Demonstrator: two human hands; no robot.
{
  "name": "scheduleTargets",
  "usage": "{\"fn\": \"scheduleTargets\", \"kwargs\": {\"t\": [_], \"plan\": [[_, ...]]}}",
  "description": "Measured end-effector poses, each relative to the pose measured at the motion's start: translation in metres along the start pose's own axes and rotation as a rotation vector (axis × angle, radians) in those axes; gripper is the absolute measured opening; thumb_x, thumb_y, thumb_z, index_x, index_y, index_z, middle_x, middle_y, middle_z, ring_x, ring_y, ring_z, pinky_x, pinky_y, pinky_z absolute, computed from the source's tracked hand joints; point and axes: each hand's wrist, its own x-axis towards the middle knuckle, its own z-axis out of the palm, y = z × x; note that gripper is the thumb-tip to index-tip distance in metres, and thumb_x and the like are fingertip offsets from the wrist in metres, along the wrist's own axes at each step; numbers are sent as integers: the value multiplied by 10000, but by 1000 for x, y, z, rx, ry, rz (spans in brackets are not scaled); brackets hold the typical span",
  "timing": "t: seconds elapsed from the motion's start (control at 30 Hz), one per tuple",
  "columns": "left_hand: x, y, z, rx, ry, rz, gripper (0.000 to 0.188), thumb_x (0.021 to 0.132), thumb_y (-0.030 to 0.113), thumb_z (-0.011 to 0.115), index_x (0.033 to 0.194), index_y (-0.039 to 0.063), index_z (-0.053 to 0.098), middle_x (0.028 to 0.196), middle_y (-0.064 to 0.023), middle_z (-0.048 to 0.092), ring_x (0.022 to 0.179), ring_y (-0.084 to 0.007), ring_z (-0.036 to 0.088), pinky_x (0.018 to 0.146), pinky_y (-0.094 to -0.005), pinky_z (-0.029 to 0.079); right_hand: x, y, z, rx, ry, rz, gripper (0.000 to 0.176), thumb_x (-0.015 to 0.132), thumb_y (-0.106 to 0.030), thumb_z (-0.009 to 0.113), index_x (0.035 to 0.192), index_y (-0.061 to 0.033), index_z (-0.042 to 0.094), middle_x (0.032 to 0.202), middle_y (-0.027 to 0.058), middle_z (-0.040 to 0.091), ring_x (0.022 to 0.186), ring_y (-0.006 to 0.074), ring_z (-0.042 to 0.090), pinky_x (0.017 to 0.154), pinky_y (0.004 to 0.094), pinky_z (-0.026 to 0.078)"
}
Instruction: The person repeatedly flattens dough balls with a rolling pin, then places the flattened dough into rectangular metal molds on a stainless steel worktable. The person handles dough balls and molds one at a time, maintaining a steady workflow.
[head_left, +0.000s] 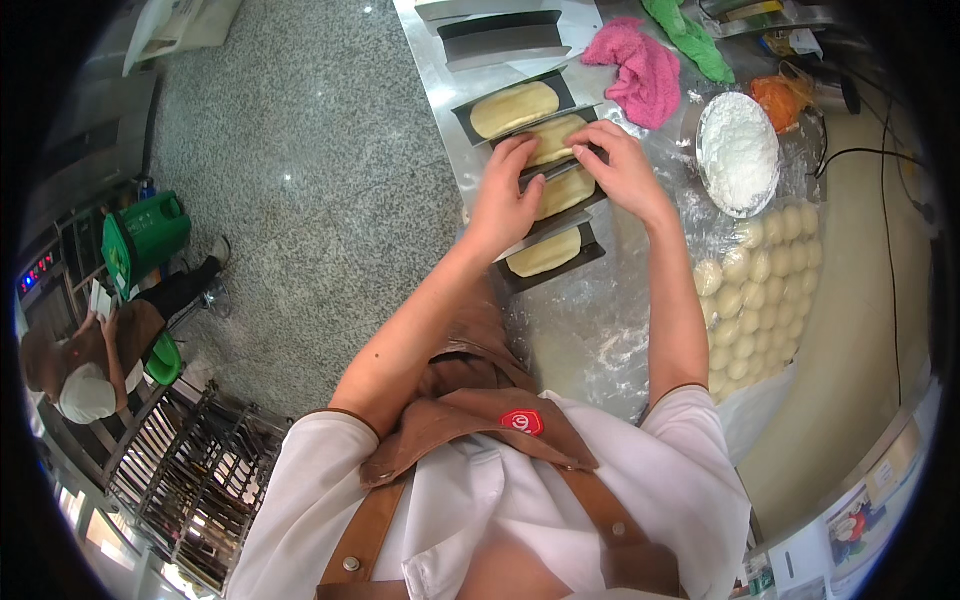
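Note:
Several flattened oval dough pieces lie in dark trough-shaped baking moulds, lined up along the metal worktable before me. My left hand (510, 199) touches the left end of the second dough piece from the far end (556, 141) with its fingertips, its thumb spread apart over the mould below. At the right end of that same piece, my right hand (622, 165) has its thumb and fingertips close together on the dough's edge. Another dough piece (515, 109) lies in the mould beyond. Nearer to me are a partly covered dough piece (566, 193) and the nearest dough piece (546, 253).
An unfilled mould (502, 41) stands at the far end. To the right are a pink cloth (645, 71), a green cloth (690, 37), a bowl of white flour (739, 154) and rows of dough balls (757, 300) under plastic film. A person (97, 352) is at the far left.

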Motion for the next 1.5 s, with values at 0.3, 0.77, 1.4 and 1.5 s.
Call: {"fn": "scheduleTargets", "kwargs": {"t": [0.3,0.77,1.4,1.5], "plan": [[10,3,-5,254,-42,67,264,897,47,697,1153,73,753,1148,-91,679,1080,-334,622,931,-443,462,4,4,-9,121,-105,-60,216,947,-106,695,1141,-37,760,1105,58,689,1036,231,639,886,346,512],[5,22,-23,169,39,2,182,906,66,710,1081,28,744,1027,-136,719,974,-343,675,877,-436,516,2,-11,-17,2,-74,-10,246,945,-141,704,1157,-22,743,1138,115,695,1068,280,649,914,373,514],[37,-10,-54,-443,71,-410,438,1027,168,629,1440,31,574,1320,-99,643,1237,-190,581,1087,-343,427,71,-19,17,-34,170,-82,266,982,-127,527,1133,-2,708,1131,199,676,1092,421,636,951,489,512],[33,-9,-55,-488,94,-445,433,1027,181,626,1429,26,582,1340,-104,641,1269,-192,566,1121,-345,396,70,-15,17,-137,123,-122,257,987,-124,539,1141,5,700,1130,186,679,1079,402,638,950,476,506]]}}
